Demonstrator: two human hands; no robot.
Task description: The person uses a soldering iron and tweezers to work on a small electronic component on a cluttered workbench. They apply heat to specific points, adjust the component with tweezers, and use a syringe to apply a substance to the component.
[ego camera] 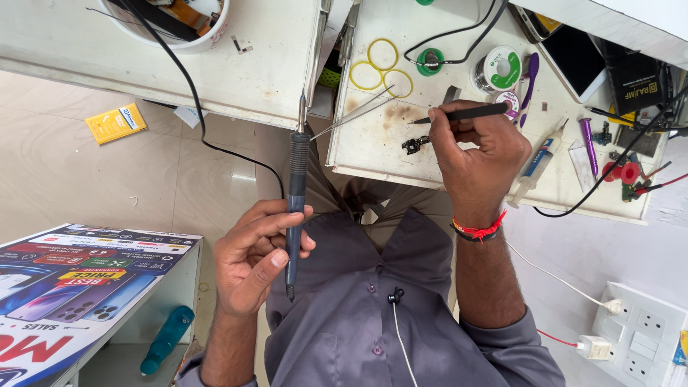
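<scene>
Head view, looking down over a grey shirt (373, 315) toward a white work board (373, 154) in the upper middle of the frame. Left hand (252, 259), lower centre-left, is curled closed around the dark handle of a soldering iron (296, 193); the iron stands near upright, metal tip pointing to the top of the frame, clear of the board, black cable (188, 79) trailing to the upper left. Right hand (474, 154), centre-right, pinches a pair of black tweezers (459, 114) between thumb and fingers, tips aimed left and hovering just above a small dark component (414, 145) that lies on the board near its stained patch; contact between tips and component cannot be made out. A red thread band (479, 231) sits on the right wrist. Silver tweezers (352, 115) lie diagonally at the board's left edge. Three yellow rubber rings (381, 66) lie at top centre, a solder spool (499, 69) to their right, a syringe (539, 161) just right of the right hand. White power strip (641, 337) at lower right.
</scene>
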